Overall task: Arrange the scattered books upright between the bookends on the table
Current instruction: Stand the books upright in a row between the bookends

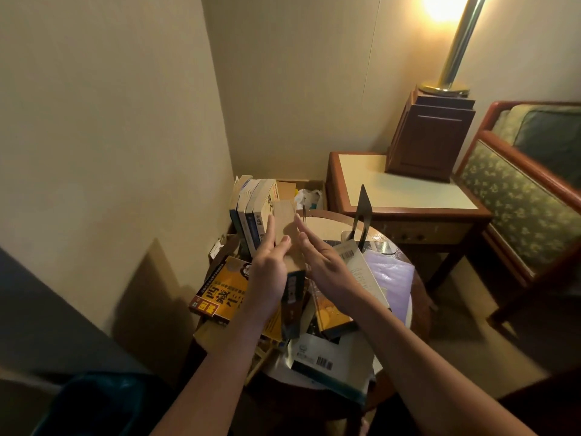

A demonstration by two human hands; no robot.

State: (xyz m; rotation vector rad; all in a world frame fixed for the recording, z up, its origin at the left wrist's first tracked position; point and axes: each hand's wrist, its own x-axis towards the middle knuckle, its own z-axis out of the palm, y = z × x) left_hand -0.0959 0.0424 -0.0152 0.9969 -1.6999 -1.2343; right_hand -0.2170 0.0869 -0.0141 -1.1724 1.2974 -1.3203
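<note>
Where the two bare forearms reach in from the near edge, a white book with a barcode (330,357) lies flat at the near rim of the round table (419,313), and just beyond it more books lie scattered in a loose heap: a dark book with a yellow cover (333,319) tilted below the right wrist, an orange book (220,287) with large black characters lying at the table's left edge beside the left wrist, and a pale book (358,265) with a barcode resting partly on a lilac sheet (390,272) to the right. Above this heap the left hand (270,272) and the right hand (323,262) carry a tan-edged book (286,228) between them, its dark spine toward the viewer and its page edge on top; neither hand is clenched, the left lying with straight fingers along the book's left face and its thumb across the page edge, the right flat with straight fingers along the right face. Just past the left fingertips a row of upright books (254,209) stands at the far left of the table, close to the wall, and well to their right a black bookend (363,212) stands upright near the far rim. Farther back are a cardboard box (301,187) in the corner, a side table (402,184) bearing a wooden lamp base (430,136) with a lit brass lamp (459,48), and a patterned armchair (518,190) at the right
</note>
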